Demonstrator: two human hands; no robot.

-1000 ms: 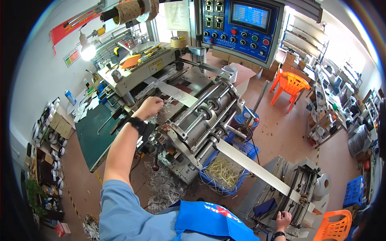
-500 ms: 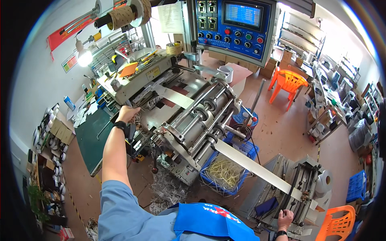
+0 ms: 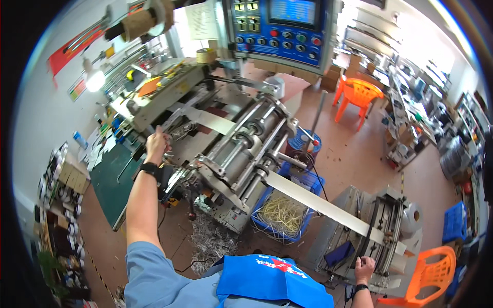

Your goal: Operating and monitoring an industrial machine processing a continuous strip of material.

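Head view. The left hand (image 3: 156,143), left of frame centre, reaches to the side of the roller machine (image 3: 246,149); its fingers are curled against the machine's left edge, though whether they clamp a part cannot be told. A dark wristband sits on that wrist. The right hand (image 3: 364,268), at the lower right, rests on the front edge of the grey feeder unit (image 3: 359,231), fingers folded over the edge. The two hands are well apart. A pale strip (image 3: 318,203) runs diagonally from the rollers to the feeder unit. Below the rollers stands a blue crate (image 3: 305,179) holding pale shreds. A blue control panel (image 3: 287,31) occupies the upper centre.
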